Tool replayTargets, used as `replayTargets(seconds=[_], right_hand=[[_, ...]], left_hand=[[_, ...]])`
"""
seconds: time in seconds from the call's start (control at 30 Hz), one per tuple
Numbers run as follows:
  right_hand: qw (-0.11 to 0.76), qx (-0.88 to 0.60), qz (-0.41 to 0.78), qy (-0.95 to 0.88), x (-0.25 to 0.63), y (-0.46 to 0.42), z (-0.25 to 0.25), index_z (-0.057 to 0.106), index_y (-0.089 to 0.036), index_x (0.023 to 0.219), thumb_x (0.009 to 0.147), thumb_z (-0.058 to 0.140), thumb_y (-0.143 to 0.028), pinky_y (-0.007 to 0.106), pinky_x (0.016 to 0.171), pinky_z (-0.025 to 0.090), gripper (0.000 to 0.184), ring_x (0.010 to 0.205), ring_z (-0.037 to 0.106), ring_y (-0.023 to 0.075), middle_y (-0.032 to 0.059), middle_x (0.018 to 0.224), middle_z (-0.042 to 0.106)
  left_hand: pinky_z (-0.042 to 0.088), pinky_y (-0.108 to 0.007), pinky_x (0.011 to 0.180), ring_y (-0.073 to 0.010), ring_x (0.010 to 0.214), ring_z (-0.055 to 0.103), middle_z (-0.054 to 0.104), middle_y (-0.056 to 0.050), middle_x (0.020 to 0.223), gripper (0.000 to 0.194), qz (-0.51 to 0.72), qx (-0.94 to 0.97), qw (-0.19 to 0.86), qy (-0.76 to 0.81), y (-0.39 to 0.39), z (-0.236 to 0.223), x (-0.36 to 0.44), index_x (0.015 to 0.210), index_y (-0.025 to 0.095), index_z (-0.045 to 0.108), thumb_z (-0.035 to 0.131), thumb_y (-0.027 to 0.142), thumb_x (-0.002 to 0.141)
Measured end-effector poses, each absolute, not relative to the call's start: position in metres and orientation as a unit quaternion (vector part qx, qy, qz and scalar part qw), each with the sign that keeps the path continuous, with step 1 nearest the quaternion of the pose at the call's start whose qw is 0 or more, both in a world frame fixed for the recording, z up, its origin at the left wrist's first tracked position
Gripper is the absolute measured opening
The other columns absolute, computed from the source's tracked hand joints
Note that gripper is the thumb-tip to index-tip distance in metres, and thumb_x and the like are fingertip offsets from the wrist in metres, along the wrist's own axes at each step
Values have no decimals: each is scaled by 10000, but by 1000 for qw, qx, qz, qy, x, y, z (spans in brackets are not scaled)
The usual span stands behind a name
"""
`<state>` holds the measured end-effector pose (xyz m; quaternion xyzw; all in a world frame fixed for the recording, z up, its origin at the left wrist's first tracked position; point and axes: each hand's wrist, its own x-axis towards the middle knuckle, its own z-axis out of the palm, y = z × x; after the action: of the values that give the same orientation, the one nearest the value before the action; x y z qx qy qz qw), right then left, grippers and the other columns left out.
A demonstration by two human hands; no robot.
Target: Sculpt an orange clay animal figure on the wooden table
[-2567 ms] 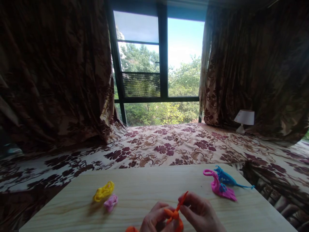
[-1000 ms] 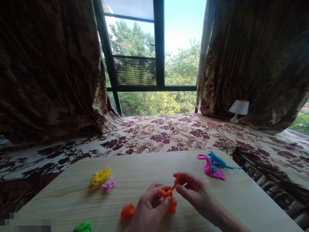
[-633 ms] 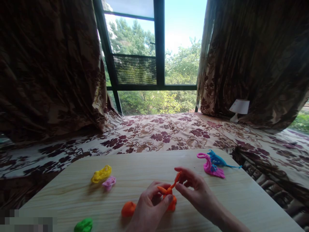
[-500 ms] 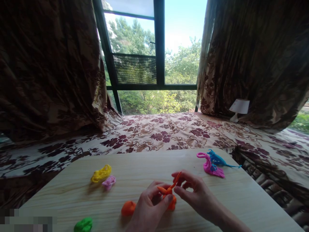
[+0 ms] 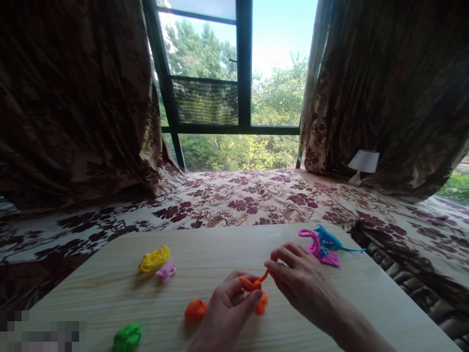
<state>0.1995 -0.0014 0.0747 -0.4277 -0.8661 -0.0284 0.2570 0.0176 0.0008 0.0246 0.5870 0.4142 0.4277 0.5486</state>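
Between my hands is a small orange modelling clay figure [image 5: 260,304] with two long, pointed, ear-like strips at its top. My left hand [image 5: 231,303] is closed around its side, thumb in front and fingers behind, hiding part of it. The fingers of my right hand [image 5: 301,274] pinch the tip of the right strip, which leans up and to the right. On the table left of my left hand lies a loose orange clay lump [image 5: 195,310]. The figure's lower end shows below my left thumb; whether it touches the table I cannot tell.
On the pale wooden table [image 5: 146,298] lie a yellow clay piece [image 5: 155,258], a pink lump [image 5: 166,273] and a green lump [image 5: 127,337]. A magenta clay shape [image 5: 330,258] touches a blue one [image 5: 330,239] at the back right. A white lamp [image 5: 363,162] stands beyond on floral cloth.
My right hand has shifted from beside the right strip to its tip and now covers the end. The strip leans further right. My left hand keeps its hold.
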Motion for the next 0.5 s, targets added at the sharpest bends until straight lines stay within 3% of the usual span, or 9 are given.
replayTargets(seconds=[0.13,0.33,0.5], right_hand=[[296,-449,27,-842,198,0,67,602,-202,863,872,457,-163,296,693,382,150,803,489,168,40,831,581],[454,-467,222,-725,194,8,50,601,-188,757,845,504,-218,254,640,422,134,708,532,139,10,738,576],[583,-446,397,-551,199,15,46,636,-174,828,793,593,-331,228,588,445,166,623,522,107,-3,736,595]], left_hand=[[468,-236,669,-160,787,588,557,-58,984,190,412,599,554,405,0,29,17,797,181,686,598,342,748],[475,-255,727,-186,829,590,594,-63,953,196,414,602,530,430,0,34,19,750,173,693,621,352,718],[461,-256,775,-190,880,578,583,-79,977,228,401,615,519,438,0,30,19,764,165,701,600,367,733]])
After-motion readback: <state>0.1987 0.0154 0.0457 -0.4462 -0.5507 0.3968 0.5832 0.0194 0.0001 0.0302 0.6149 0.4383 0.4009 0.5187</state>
